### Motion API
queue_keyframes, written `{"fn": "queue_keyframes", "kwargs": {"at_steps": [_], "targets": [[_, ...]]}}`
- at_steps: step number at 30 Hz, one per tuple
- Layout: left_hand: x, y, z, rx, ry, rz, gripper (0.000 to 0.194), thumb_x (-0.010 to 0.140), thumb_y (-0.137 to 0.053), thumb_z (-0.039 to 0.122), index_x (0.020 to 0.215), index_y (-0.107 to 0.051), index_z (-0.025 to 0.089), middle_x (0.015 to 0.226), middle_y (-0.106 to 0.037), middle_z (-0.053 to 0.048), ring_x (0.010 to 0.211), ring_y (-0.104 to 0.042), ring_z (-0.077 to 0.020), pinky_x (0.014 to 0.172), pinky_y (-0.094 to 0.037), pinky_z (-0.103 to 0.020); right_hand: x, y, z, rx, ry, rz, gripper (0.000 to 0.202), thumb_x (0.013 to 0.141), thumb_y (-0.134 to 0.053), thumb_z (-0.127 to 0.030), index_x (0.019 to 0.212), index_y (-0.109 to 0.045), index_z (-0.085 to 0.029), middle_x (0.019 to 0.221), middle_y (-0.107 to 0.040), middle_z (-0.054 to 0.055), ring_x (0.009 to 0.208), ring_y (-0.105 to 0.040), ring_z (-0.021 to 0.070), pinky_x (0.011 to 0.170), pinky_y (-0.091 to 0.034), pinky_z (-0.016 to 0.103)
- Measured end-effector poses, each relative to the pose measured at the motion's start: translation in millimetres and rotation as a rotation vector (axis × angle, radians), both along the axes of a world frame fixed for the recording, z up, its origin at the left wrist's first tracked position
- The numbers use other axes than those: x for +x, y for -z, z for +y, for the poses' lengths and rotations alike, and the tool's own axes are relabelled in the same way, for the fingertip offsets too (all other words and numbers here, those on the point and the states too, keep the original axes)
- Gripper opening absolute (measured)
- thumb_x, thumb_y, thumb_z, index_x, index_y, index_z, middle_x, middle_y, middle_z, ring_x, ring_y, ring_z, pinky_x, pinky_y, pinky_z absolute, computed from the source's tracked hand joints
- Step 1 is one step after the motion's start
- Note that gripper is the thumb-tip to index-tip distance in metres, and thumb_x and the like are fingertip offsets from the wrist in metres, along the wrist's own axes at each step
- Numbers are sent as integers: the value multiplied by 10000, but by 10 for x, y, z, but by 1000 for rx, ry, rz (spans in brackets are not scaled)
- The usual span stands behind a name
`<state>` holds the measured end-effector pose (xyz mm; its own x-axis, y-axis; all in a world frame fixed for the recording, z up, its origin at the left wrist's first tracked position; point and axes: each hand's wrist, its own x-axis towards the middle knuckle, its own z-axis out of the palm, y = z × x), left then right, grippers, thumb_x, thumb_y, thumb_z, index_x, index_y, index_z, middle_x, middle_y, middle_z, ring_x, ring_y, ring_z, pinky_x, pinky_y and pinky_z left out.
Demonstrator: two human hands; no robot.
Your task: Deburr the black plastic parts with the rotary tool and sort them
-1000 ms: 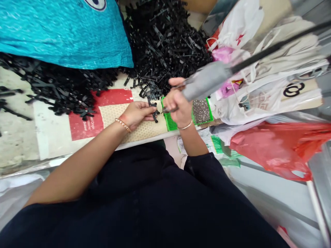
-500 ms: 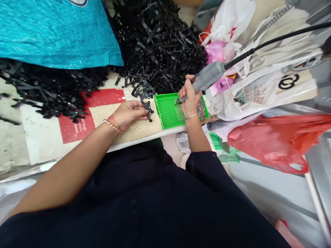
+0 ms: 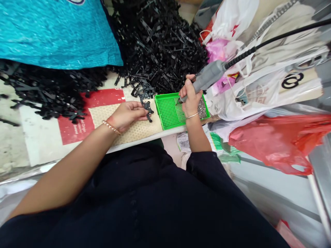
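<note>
My left hand [image 3: 128,115] pinches a black jointed plastic part [image 3: 148,111] over a tan honeycomb-patterned mat [image 3: 139,132]. In my right hand [image 3: 190,98] is a grey electric screwdriver [image 3: 209,75], tilted, its cable running off to the upper right. Its tip points down into a green perforated tray [image 3: 165,110]. Small metal screws [image 3: 202,109] fill the tray's right end, and some stand in rows of holes near the tip. Whether the tip touches a screw is too small to tell.
A large heap of black plastic parts [image 3: 157,44] lies behind the tray, and another pile [image 3: 46,93] is at left beneath a blue sack [image 3: 59,34]. White plastic bags [image 3: 274,82] and a red bag [image 3: 279,141] crowd the right side.
The view has shifted very slightly. Both hands, the screwdriver and the black part keep nearly the same places.
</note>
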<state>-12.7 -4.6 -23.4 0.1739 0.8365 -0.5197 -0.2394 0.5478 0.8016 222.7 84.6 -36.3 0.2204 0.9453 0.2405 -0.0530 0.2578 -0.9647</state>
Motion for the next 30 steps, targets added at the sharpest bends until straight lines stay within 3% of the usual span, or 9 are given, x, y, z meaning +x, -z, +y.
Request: {"fn": "queue_keyframes", "kwargs": {"at_steps": [6,11,14,17,20,23,27,30], "targets": [[6,1,2,-7,-11,1,167,734,-876,57,816,-742,114,835,-787,-58,740,-761,-144,817,-669,-282,13,63,29,18,-48,13,463,871,-733,-677,1081,-610,-283,785,-539,-38,596,-553,112,521,-469,261],[11,-1,4,-16,-14,6,188,721,-899,64,813,-744,116,846,-794,-65,756,-769,-149,813,-668,-280,3,82,27,39,-50,23,443,851,-766,-639,1062,-607,-283,841,-591,-26,581,-554,113,487,-471,268],[18,4,3,-26,-23,-6,197,717,-913,67,804,-744,117,834,-794,-64,754,-769,-147,804,-665,-273,8,7,3,50,-30,3,429,877,-742,-644,1073,-621,-282,729,-523,-57,539,-507,109,485,-472,267],[25,11,4,-31,-29,-28,198,721,-914,56,815,-748,109,819,-791,-66,738,-763,-142,791,-662,-269,-31,-177,-52,102,-16,67,378,907,-726,-622,1091,-627,-307,610,-351,-103,463,-386,99,457,-416,244],[27,20,6,-33,-44,-42,191,724,-900,31,818,-749,100,811,-785,-62,723,-753,-131,778,-656,-257,-210,-390,-156,149,-64,121,371,956,-665,-675,1131,-601,-354,598,-261,-103,453,-340,110,473,-405,246],[25,25,8,-27,-55,-52,197,718,-904,33,803,-741,103,788,-771,-49,706,-738,-124,796,-659,-269,-541,-530,-297,117,-182,129,470,928,-639,-780,1127,-561,-361,605,-265,-102,463,-317,123,486,-413,277],[20,19,6,-1,-33,-65,241,678,-943,60,776,-728,108,756,-751,-34,693,-717,-123,847,-667,-310,-946,-556,-423,-12,-258,181,509,836,-725,-761,1050,-545,-336,594,-274,-105,468,-279,128,481,-377,306],[18,7,3,11,-30,-80,257,673,-952,60,754,-714,112,710,-719,-16,679,-704,-118,824,-666,-299,-1052,-499,-423,-49,-269,158,525,832,-703,-774,1046,-534,-325,613,-287,-97,484,-304,131,495,-375,317]]}}
